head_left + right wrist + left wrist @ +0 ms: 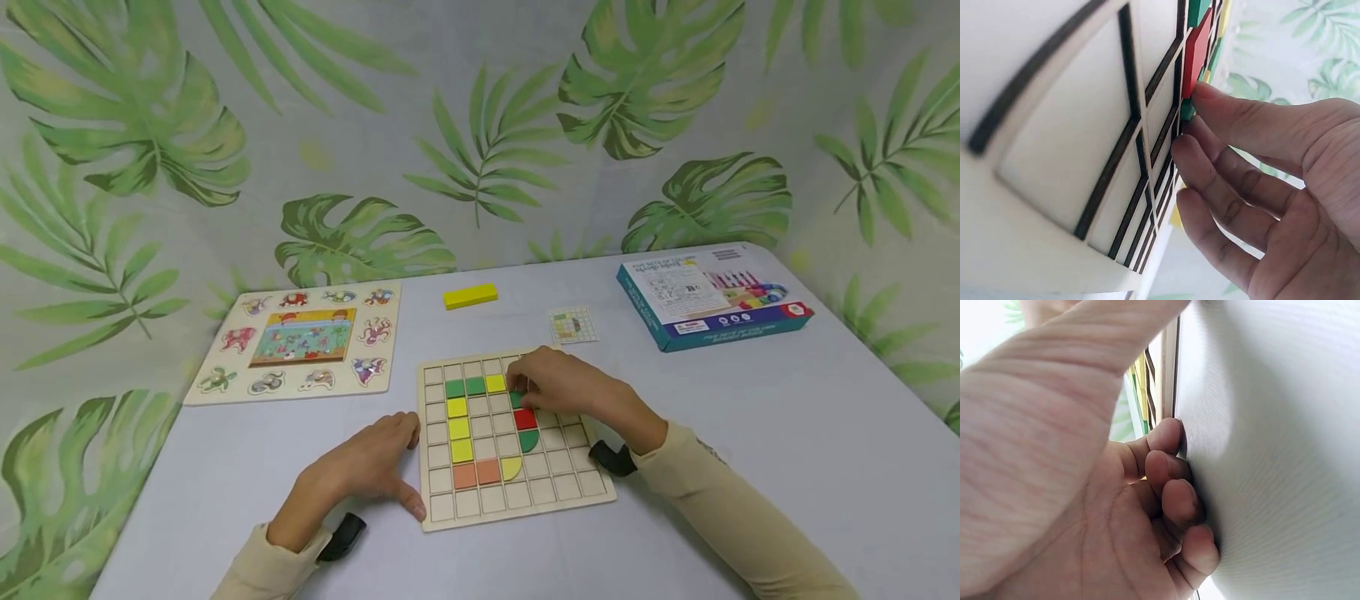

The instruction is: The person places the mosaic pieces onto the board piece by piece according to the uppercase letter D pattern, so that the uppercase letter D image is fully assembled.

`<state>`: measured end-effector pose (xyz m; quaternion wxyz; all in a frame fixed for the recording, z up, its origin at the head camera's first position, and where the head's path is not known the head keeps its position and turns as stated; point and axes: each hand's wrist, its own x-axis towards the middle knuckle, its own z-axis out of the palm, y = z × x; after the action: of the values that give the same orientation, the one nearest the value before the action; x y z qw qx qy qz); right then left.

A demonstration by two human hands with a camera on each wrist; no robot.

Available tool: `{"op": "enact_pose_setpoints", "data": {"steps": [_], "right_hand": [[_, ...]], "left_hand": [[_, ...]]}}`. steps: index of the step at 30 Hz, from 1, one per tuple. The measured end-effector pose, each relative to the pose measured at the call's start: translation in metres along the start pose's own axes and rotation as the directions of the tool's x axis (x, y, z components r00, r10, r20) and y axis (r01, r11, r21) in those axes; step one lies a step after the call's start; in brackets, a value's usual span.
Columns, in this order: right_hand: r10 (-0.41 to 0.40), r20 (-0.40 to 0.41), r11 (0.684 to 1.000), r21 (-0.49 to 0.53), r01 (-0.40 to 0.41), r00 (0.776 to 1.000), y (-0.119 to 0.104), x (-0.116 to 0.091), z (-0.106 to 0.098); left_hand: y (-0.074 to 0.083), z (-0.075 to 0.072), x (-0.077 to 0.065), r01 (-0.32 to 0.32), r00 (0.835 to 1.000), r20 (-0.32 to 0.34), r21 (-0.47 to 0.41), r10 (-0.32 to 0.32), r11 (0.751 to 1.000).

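Note:
A wooden grid board (442, 517) lies on the table with coloured pieces set in its squares. My right hand (551, 379) is over its upper right part, thumb and fingertips around a small green piece (1187, 110) that they partly hide. Just below that piece is a red square (525, 419), then a green rounded piece (528, 441). Yellow squares (459, 428) run down the left, under green squares (455, 388); orange squares (465, 476) and a yellow rounded piece (511, 468) sit lower. My left hand (371, 458) rests at the board's left edge, thumb by the near corner.
A sea-animal puzzle board (375, 379) lies at the back left. Behind the grid are a yellow block (470, 296) and a small pattern card (573, 325). A boxed game (712, 296) stands at the back right, before a leaf-print cloth (517, 208).

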<state>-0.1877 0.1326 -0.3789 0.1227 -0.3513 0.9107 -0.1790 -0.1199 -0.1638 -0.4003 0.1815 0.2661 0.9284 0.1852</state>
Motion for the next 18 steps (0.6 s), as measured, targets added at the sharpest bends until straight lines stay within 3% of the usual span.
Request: {"op": "enact_pose_setpoints", "data": {"steps": [9,18], "right_hand": [[-0.008,0.008,1.000,-0.023,0.008,1.000,0.0008,0.0014,0.0023],[-0.021,0.001,1.000,-0.013,0.021,1.000,0.0005,-0.0004,0.0014]], "left_hand": [[0.0012,-0.0018,-0.0031,0.004,1.000,0.006,-0.048,-0.004,0.999],[0.0050,0.0000,-0.0017,0.062,0.998,-0.006,-0.064,-0.063,0.996]]}}
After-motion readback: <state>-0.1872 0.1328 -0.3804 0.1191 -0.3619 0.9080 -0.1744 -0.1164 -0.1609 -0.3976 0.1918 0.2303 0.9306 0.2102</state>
